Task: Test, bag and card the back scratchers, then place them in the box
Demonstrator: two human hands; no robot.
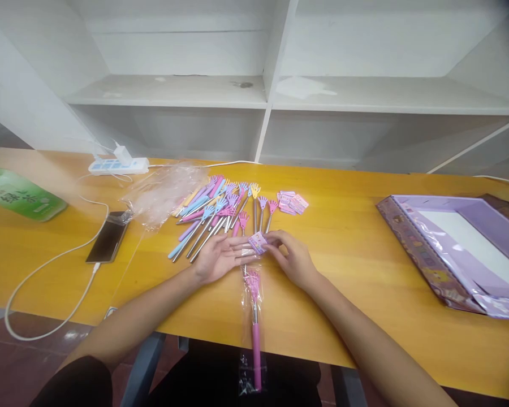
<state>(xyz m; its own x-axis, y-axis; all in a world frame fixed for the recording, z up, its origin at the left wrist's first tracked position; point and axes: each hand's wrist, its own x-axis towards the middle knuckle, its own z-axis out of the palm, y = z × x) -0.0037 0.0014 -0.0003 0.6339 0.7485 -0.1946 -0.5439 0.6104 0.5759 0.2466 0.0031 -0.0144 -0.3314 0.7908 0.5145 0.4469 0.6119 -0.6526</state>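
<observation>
My left hand (219, 257) lies palm up with its fingers stretched out, their tips beside a small pink-and-purple printed card (258, 243). My right hand (292, 257) pinches that card between thumb and fingers. Below them a pink back scratcher (257, 350) in a clear plastic sleeve (244, 322) points toward me, its handle sticking out past the table edge. Whether my left fingers touch the sleeve's upper end, I cannot tell. Just beyond my hands is a pile of back scratchers (212, 212) in pink, blue, purple and yellow. Several similar cards (292, 202) lie to its right.
A heap of clear plastic sleeves (161, 195) lies left of the pile. Further left are a phone (108, 237) on a white cable, a power strip (119, 165) and a green bottle (23, 195). A purple open box (432, 254) stands right; white shelves (182, 93) rise behind.
</observation>
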